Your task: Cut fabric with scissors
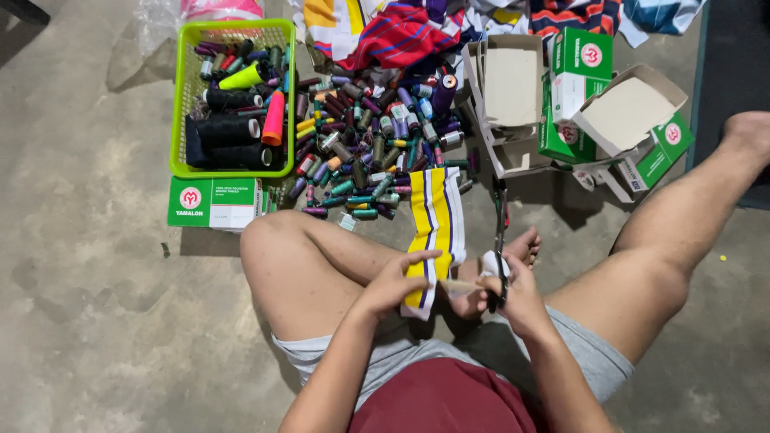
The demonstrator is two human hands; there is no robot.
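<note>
I sit cross-legged on a concrete floor. My left hand [399, 281] grips the near end of a yellow, white and purple striped cloth strip [435, 220] that lies over my shin and runs away from me. My right hand [508, 290] is closed on a pair of scissors [500, 232] with blades pointing away, along with a small white piece [491, 263]. The two hands almost meet over my lap, and a thin pale stick-like thing [459, 284] lies between them.
A heap of several coloured thread spools [377, 144] lies ahead. To its left stands a green basket [178, 120] with black and bright cones. Green and white cardboard boxes [581, 68], some open, sit at right; one box [212, 202] lies before the basket. Coloured fabrics [401, 32] are piled behind.
</note>
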